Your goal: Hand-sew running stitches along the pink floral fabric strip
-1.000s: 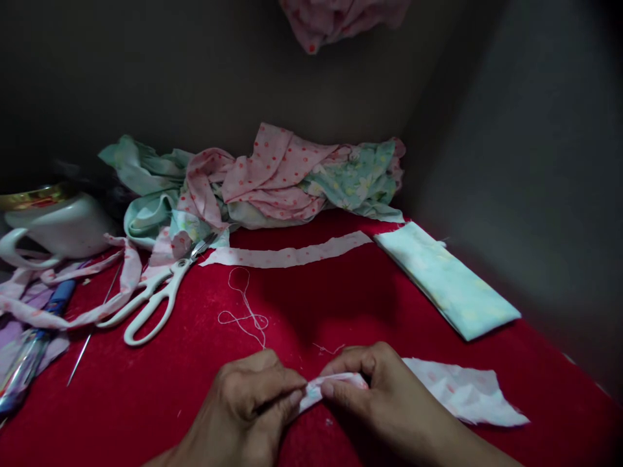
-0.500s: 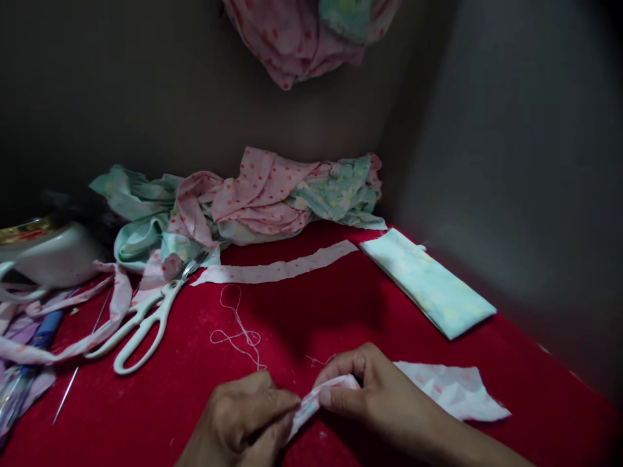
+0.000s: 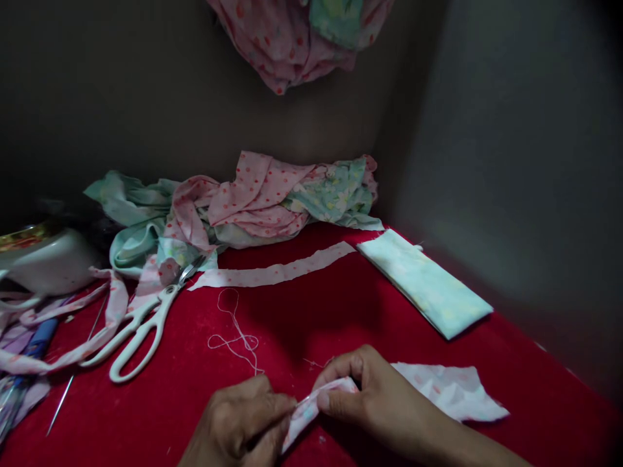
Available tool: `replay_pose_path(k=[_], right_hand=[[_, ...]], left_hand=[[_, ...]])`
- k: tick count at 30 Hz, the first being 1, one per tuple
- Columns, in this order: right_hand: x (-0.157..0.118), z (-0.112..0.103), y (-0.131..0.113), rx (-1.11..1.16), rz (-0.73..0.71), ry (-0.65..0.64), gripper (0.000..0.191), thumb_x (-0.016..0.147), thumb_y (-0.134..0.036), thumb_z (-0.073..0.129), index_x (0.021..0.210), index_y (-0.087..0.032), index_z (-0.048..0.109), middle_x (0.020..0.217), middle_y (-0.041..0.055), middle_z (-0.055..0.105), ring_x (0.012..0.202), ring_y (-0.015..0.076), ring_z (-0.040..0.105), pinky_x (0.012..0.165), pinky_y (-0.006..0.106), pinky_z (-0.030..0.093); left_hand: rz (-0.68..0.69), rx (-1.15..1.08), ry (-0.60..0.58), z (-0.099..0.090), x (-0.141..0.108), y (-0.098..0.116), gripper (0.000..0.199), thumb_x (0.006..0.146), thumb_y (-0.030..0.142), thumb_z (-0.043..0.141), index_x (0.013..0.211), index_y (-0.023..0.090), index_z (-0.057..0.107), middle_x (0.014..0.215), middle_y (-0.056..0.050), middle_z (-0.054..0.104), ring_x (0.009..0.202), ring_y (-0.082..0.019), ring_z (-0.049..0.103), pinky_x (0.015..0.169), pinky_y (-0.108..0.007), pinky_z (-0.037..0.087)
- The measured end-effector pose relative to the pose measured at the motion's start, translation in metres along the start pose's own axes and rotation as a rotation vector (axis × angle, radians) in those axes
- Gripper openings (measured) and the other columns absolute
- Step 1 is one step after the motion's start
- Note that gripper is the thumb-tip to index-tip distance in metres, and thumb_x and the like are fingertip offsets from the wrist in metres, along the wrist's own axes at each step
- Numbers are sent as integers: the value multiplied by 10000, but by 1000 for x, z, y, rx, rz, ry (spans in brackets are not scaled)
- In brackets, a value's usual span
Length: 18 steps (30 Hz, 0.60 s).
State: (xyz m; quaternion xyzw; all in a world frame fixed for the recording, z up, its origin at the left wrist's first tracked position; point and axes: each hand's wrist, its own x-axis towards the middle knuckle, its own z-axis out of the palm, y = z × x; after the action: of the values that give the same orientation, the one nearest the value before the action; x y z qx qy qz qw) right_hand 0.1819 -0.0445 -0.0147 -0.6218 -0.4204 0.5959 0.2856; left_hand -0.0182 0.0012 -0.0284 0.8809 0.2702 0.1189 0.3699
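Note:
Between my two hands a folded strip of white-and-pink printed fabric (image 3: 302, 418) is held just above the red cloth (image 3: 185, 408). My left hand (image 3: 243, 415) pinches its left end between thumb and fingers. Thumb on top, my right hand (image 3: 363, 392) grips the other end. A longer piece of the same pale fabric (image 3: 455, 392) shows beyond my right wrist; whether it joins the held strip is hidden. A loose white thread (image 3: 236, 344) trails over the cloth up to my left hand. Any needle in my fingers is too small to make out.
White-handled scissors (image 3: 141, 331) lie at the left, near a metal rod (image 3: 63, 405) and a white cup (image 3: 53, 263). Behind them is a heap of pink and green fabric (image 3: 263, 194). A flat strip (image 3: 277, 274) and a folded mint cloth (image 3: 426, 282) lie farther back.
The fingers of my left hand have shifted slightly down and left along the strip, and more of the fabric between my hands shows. The whole view has moved a little.

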Motion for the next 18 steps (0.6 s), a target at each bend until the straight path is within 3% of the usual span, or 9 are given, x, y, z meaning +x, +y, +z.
replay_pose_path(k=[18], right_hand=[[1, 1, -1, 64, -4, -26, 144, 620, -187, 548, 663, -114, 664, 482, -45, 423, 467, 82, 320, 441, 212, 223]], left_hand=[[-3, -154, 54, 4, 1, -1, 341, 915, 213, 390, 714, 155, 659, 626, -36, 545, 564, -129, 505, 518, -218, 375]])
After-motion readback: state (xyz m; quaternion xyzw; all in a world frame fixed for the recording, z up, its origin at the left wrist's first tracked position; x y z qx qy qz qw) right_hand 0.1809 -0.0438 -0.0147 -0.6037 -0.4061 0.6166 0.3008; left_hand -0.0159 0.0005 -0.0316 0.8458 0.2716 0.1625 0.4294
